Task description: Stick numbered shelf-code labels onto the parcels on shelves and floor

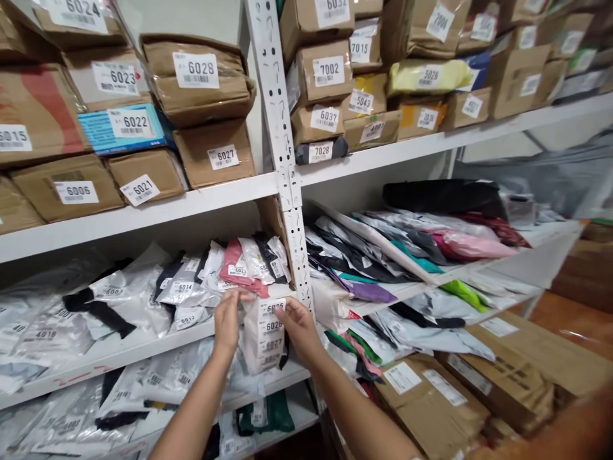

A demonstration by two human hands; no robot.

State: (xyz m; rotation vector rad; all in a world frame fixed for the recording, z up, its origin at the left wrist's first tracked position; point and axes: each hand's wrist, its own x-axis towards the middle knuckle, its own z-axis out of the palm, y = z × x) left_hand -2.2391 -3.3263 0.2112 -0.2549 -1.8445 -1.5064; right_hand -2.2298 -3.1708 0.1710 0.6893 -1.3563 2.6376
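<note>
My right hand (297, 322) pinches the top of a strip of white number labels (271, 342), which hangs down with 6026 and 6027 readable. A pale plastic parcel bag (249, 342) shows behind and left of the strip. My left hand (228, 319) is beside it, its fingers drawn together at the shelf edge; what they grip is unclear. Just above those fingers lies a pink parcel bag (234, 267) labelled 6023. Left of it rests a white-and-grey parcel bag (184, 286) marked 6014.
A perforated white post (278, 121) rises between two shelf bays. Numbered cardboard boxes (211, 150) fill the upper shelves. Soft parcels (378, 249) pile up on the right shelf. Large cartons (431, 396) stand low at the right. More bagged parcels (158, 383) occupy the shelf below.
</note>
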